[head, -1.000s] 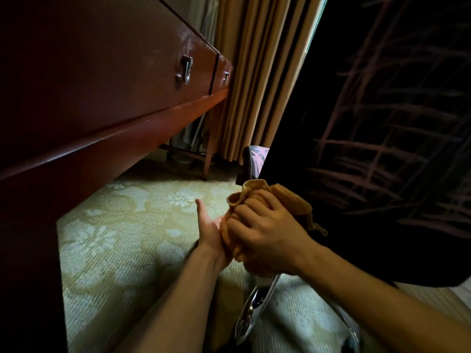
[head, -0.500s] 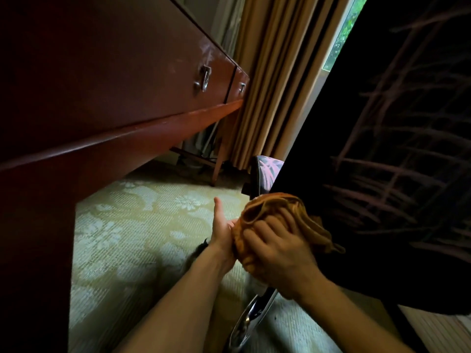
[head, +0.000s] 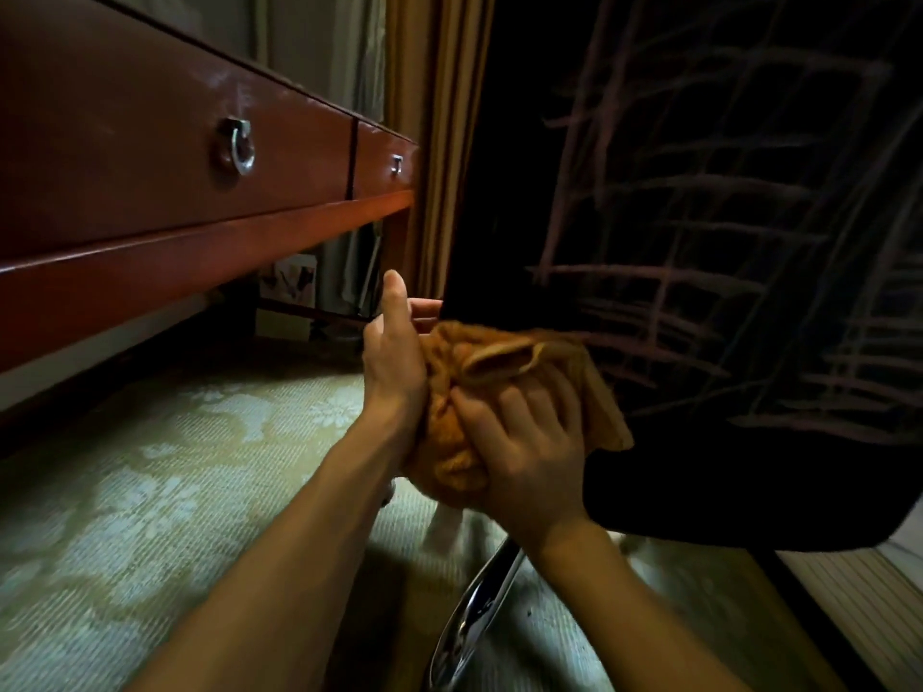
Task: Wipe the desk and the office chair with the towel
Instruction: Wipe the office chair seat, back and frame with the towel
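Edge of the desk (head: 176, 157) runs along the left, overhanging a wide stretch of open carpet (head: 150, 491) that reaches the curtain (head: 439, 142). The left hand (head: 394, 357) stands thumb-up, fingers straight, palm flat against the bunched towel (head: 449, 432). The right hand (head: 524, 457) curls over it, gripping it at the office chair (head: 699, 242) corner, above a chrome leg (head: 474, 616).

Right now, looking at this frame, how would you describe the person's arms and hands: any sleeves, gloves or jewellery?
Both arms are bare: no sleeve shows on the left forearm or the right forearm up to the picture's edge. The left hand and right hand wear no gloves, and no watch, ring or bracelet shows.
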Demonstrator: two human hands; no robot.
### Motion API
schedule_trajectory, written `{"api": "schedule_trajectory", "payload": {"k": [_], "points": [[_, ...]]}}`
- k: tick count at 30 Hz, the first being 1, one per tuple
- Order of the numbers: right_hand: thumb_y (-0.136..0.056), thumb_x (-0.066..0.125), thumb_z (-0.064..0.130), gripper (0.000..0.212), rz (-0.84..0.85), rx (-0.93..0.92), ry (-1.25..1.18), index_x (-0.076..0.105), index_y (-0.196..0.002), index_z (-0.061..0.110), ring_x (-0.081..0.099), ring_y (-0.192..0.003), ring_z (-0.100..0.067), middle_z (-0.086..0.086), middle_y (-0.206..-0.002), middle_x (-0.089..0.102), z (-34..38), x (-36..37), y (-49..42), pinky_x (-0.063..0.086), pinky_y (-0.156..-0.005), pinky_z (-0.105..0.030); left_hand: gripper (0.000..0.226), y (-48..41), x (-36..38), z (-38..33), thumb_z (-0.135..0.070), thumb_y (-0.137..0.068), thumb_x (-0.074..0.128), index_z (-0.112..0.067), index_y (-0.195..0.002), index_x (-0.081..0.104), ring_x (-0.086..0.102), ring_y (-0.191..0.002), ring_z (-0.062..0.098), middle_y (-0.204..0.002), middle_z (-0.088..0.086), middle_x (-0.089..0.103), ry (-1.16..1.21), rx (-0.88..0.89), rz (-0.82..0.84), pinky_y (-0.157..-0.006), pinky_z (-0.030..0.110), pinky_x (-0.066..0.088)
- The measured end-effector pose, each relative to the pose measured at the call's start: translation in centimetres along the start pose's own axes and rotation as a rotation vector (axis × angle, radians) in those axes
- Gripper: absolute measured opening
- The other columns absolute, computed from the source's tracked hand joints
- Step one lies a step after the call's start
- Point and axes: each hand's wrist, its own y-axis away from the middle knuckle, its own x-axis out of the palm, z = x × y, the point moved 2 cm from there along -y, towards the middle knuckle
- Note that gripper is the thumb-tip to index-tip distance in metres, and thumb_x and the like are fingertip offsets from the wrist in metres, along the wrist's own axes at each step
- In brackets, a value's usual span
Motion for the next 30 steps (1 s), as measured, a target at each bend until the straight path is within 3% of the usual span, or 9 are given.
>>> {"api": "schedule_trajectory", "payload": {"k": [5,8,12,15,18,21,25,27,30], "points": [[-0.089,0.078,0.038,0.02,0.092,-0.137,-0.025,0.077,-0.101,0.022,0.063,-0.089,-0.026,-0.002,-0.096,0.069,-0.4,-2.0,2.2,0.042,-0.102,-0.044,0.084,1.0,1.0,-0.5,-0.082,-0.084,0.04,-0.002,-0.092,0.064,0.06,-0.073,0.016,-0.077,0.002,0.063,-0.242,0.238,0.071,-0.068,0.043,0.049],[-0.095,0.074,0.032,0.017,-0.028,-0.109,-0.039,0.078,-0.108,0.021,0.061,-0.103,-0.026,-0.003,-0.113,0.074,-2.0,-4.7,0.0,0.04,-0.106,-0.051,0.067,2.0,0.9,-0.3,-0.077,-0.089,0.036,-0.014,-0.083,0.056,0.052,-0.068,0.012,-0.069,-0.009,0.055,-0.323,0.335,0.06,-0.069,0.049,0.046],[-0.101,0.067,0.033,0.022,-0.193,0.028,-0.015,0.077,-0.116,0.021,0.06,-0.122,-0.028,-0.004,-0.13,0.071,-4.2,-5.7,-3.7,0.033,-0.114,-0.054,0.055,2.7,1.7,0.0,-0.073,-0.093,0.032,-0.023,-0.079,0.05,0.05,-0.064,0.01,-0.066,-0.013,0.053,-0.318,0.33,0.01,-0.066,0.045,0.046],[-0.092,0.075,0.036,0.029,-0.069,0.086,0.023,0.078,-0.114,0.019,0.059,-0.121,-0.033,-0.008,-0.125,0.072,-4.0,-3.6,-1.7,0.033,-0.112,-0.052,0.048,3.0,2.3,0.1,-0.063,-0.104,0.032,-0.027,-0.079,0.05,0.051,-0.063,0.004,-0.067,-0.014,0.055,-0.35,0.349,-0.072,-0.064,0.038,0.044],[-0.077,0.083,0.04,0.034,0.088,0.031,0.067,0.08,-0.106,0.022,0.053,-0.11,-0.029,-0.006,-0.11,0.075,-3.3,-2.2,4.4,0.038,-0.097,-0.047,0.047,2.5,2.2,-0.3,-0.058,-0.107,0.034,-0.024,-0.081,0.055,0.054,-0.066,0.002,-0.075,-0.01,0.058,-0.391,0.339,-0.095,-0.066,0.036,0.044],[-0.085,0.077,0.036,0.024,0.135,-0.05,0.034,0.079,-0.103,0.021,0.054,-0.11,-0.027,-0.005,-0.109,0.075,-3.3,-2.8,6.6,0.039,-0.095,-0.046,0.048,2.1,2.0,-0.4,-0.059,-0.105,0.037,-0.024,-0.075,0.052,0.052,-0.063,0.003,-0.068,-0.013,0.055,-0.326,0.286,-0.087,-0.065,0.033,0.043],[-0.11,0.04,0.043,0.046,-0.01,0.05,-0.042,0.078,-0.115,0.018,0.062,-0.116,-0.033,-0.008,-0.12,0.075,-4.4,-6.0,2.3,0.042,-0.1,-0.054,0.047,2.2,2.6,-0.2,-0.057,-0.105,0.04,-0.021,-0.081,0.057,0.055,-0.068,0.006,-0.074,-0.009,0.059,-0.214,0.246,-0.163,-0.067,0.031,0.044],[-0.111,0.042,0.043,0.038,-0.151,0.061,-0.031,0.071,-0.123,0.021,0.06,-0.123,-0.032,-0.008,-0.126,0.073,-5.0,-7.8,-1.1,0.04,-0.103,-0.06,0.043,2.2,2.8,-0.2,-0.056,-0.106,0.039,-0.024,-0.084,0.058,0.056,-0.069,0.003,-0.077,-0.008,0.061,-0.207,0.252,-0.186,-0.066,0.031,0.043],[-0.101,0.066,0.042,0.031,-0.257,0.111,0.092,0.068,-0.127,0.024,0.053,-0.133,-0.029,-0.007,-0.138,0.066,-5.8,-8.0,-5.3,0.033,-0.112,-0.062,0.042,2.1,2.6,-0.4,-0.053,-0.107,0.04,-0.026,-0.077,0.053,0.051,-0.058,-0.003,-0.067,-0.013,0.055,-0.24,0.27,-0.179,-0.06,0.03,0.037]]}}
